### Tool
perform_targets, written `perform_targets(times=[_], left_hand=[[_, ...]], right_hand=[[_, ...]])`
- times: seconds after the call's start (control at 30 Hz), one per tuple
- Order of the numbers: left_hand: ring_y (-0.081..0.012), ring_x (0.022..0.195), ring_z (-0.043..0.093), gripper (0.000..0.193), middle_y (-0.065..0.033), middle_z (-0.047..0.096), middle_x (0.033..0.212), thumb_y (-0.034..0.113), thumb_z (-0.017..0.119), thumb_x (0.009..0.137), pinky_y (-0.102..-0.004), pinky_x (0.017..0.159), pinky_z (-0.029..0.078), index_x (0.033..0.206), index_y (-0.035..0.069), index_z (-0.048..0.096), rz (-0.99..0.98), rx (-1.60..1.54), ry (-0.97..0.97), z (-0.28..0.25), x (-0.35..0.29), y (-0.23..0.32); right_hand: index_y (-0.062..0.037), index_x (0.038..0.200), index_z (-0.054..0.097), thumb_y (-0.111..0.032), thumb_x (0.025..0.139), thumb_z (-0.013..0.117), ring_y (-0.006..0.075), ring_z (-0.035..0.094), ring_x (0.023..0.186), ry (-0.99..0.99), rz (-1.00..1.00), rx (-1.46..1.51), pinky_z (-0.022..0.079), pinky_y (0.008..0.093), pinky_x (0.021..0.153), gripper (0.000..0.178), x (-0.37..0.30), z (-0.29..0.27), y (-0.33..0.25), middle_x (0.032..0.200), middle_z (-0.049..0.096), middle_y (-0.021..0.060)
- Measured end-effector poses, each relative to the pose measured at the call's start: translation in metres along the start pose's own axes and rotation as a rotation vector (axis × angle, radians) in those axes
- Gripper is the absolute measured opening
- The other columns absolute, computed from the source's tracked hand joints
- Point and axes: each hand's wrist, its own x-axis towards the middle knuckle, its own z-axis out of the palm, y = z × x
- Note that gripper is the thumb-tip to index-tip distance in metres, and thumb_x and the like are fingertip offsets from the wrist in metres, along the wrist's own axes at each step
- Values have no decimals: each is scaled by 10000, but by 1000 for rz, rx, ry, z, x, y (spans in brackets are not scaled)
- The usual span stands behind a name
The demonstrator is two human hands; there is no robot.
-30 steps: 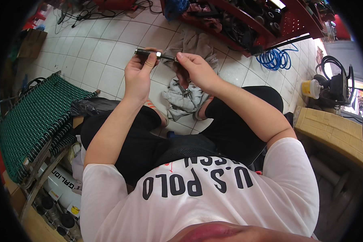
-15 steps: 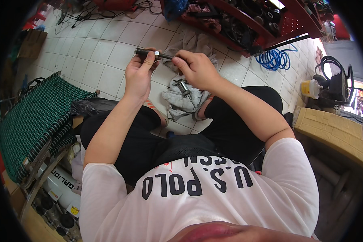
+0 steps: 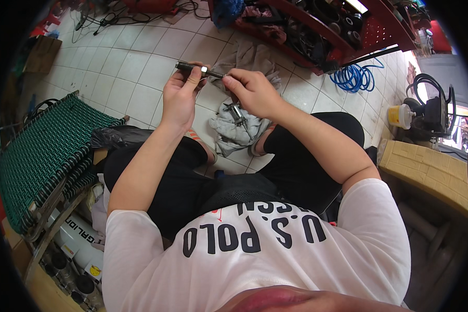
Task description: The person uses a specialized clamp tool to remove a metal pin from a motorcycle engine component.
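A dark metal rod with a bright hex nut on it lies nearly level between my hands, its thick dark end pointing left. My left hand is closed round it beside the nut, with the thumb on top. At its thin right end, my right hand pinches it between thumb and fingers; the tip is hidden there. Below my right hand, a silver metal part with a thin pointed end rests on a crumpled grey rag between my feet.
A red tool rack full of parts stands ahead on the right, near a coiled blue hose. At my left is a green woven folding chair. A cardboard box sits at my right, with a yellow-white tub beyond it.
The rod and both hands have shifted very slightly to the right and down. The grip of each hand on the rod looks the same.
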Motion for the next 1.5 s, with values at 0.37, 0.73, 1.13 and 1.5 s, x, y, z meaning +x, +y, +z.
perform_targets(times=[0.37, 0.73, 1.13, 1.5], left_hand=[[-143, 1059, 657, 214, -75, 718, 1144, 175, 685, 1024, -299, 955, 501, 1189, 39, 672, 133, 177, 8, 7, -3, 3], [-196, 1106, 661, 193, -105, 717, 1143, 55, 748, 948, -329, 983, 508, 1119, -4, 682, 512, 673, -239, 20, -20, 26], [-298, 1050, 690, 276, -88, 734, 1045, 58, 828, 777, -383, 882, 549, 1037, 76, 734, 816, 909, -409, 24, -22, 49], [-282, 1028, 703, 240, -68, 740, 996, 99, 835, 802, -374, 883, 535, 1016, 69, 731, 956, 1017, -380, 30, -26, 53]], right_hand=[[-47, 998, 557, -390, 1125, 422, 102, 546, 504, -32, 216, 531, 452, 267, 488, 390, -1, 8, -4, 724, 616, 47], [-113, 855, 496, -536, 1112, 376, 105, 417, 480, -412, 489, 1241, 458, 335, 601, 509, -3, 1, 4, 581, 428, -17], [-101, 920, 560, -580, 1088, 408, 143, 459, 528, -619, 593, 1209, 486, 371, 735, 529, 1, -4, -7, 627, 478, 5], [-59, 1118, 593, -516, 1089, 471, 154, 520, 589, -522, 513, 1248, 508, 389, 750, 474, 0, 1, 4, 776, 603, 55]])
